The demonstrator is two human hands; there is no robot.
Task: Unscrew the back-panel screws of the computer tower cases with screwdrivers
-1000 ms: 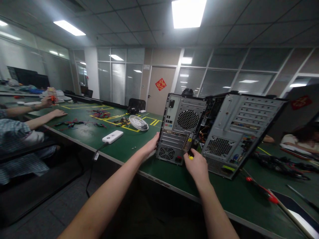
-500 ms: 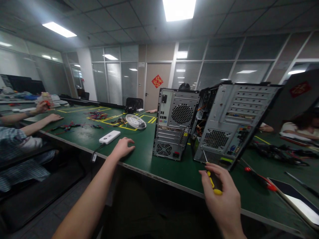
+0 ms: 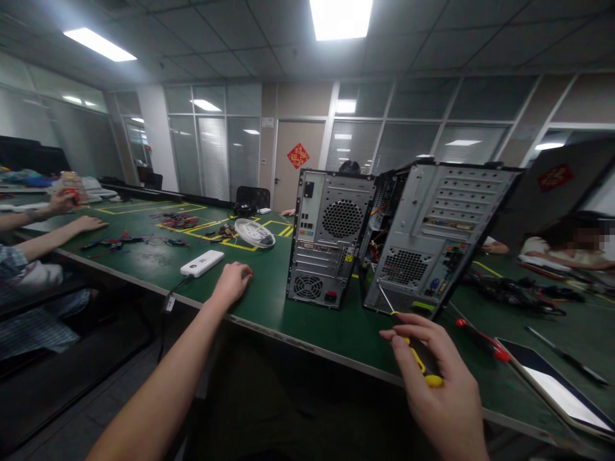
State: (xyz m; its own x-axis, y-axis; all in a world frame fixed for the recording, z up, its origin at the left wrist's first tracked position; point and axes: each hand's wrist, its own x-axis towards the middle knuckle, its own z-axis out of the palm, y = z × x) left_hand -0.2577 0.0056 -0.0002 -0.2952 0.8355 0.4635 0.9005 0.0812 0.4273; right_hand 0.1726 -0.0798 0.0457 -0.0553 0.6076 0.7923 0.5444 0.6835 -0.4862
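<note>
Moved off the computer (image 3: 323, 251), the left hand (image 3: 231, 282) is half spread; a screwdriver (image 3: 425, 363) is gripped by the right hand (image 3: 444, 394).

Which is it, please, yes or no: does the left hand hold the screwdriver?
No, the screwdriver is in the right hand, apart from the left hand.

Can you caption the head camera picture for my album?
Right hand holding a yellow-and-black screwdriver, left hand on the green table, two computer cases standing close together.
</note>
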